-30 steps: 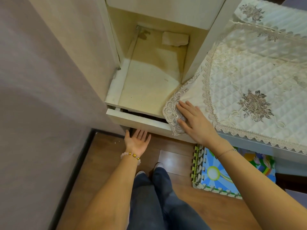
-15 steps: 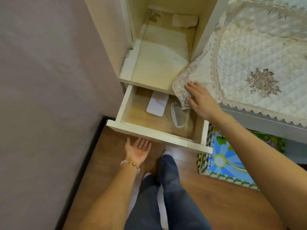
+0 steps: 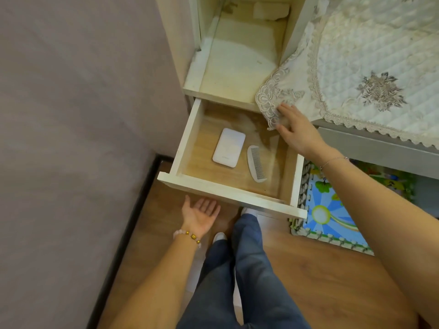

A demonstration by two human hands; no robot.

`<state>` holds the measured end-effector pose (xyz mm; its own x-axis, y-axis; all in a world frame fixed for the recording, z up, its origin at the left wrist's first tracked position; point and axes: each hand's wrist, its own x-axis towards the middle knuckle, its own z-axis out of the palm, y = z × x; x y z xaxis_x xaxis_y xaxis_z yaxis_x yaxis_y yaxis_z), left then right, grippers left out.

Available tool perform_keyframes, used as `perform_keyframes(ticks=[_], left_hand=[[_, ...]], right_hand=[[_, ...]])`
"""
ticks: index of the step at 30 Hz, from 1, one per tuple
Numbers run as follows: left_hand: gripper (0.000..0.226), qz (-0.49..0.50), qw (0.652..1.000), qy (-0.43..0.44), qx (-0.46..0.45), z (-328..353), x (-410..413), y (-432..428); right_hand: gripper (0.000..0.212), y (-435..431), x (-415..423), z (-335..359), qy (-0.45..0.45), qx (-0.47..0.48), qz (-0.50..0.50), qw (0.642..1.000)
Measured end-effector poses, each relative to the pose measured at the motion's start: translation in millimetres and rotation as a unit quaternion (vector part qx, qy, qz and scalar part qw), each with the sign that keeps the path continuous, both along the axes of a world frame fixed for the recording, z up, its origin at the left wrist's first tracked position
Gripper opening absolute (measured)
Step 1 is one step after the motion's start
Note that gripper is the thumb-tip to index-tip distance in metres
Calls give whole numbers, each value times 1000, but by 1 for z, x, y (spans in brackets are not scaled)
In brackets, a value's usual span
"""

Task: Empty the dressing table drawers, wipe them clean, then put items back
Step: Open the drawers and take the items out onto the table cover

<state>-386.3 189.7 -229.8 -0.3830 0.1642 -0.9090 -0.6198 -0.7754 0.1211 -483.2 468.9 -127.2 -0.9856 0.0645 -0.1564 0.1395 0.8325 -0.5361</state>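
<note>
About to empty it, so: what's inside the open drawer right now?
A flat white case and a white comb lie side by side on the wooden floor of the drawer. The lace cloth corner and the right hand cover its back right corner, so that part is hidden.

Drawer (image 3: 228,189) standing out from under the open shelf (image 3: 237,55), with the wall (image 3: 71,115) to its left.

In the drawer a flat case (image 3: 228,147) lies left of a comb (image 3: 256,163), the two just beside each other. A small pad (image 3: 270,10) sits at the back of the shelf above. To the right, a cloth (image 3: 356,67) covers the tabletop, its corner hanging over the drawer's back right, where the right hand (image 3: 294,131) touches it. The left hand (image 3: 200,214) is palm up below the drawer's front. A floor mat (image 3: 332,217) lies under the tabletop, right of the drawer.
</note>
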Motion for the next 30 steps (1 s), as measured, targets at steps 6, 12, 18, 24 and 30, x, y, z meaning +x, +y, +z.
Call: perform_keyframes(ticks=[6,12,18,24,30], left_hand=[[55,-115,986,108,-56,29,27,-23],[25,-361,758,368,-400,84,41,-37],[70,-501,364,457,-638,114,20,-45],[76,-498,218,476,-691,139,4,-44],[68,-490,166,509,-688,155,-10,-18]], right_hand=[[56,-31,54,21,8,-37,-38,999],[58,-58,114,27,10,-36,-45,998],[58,-76,155,32,39,-1,-27,999],[57,-76,177,43,78,40,-63,994],[56,-57,190,56,98,61,-111,987]])
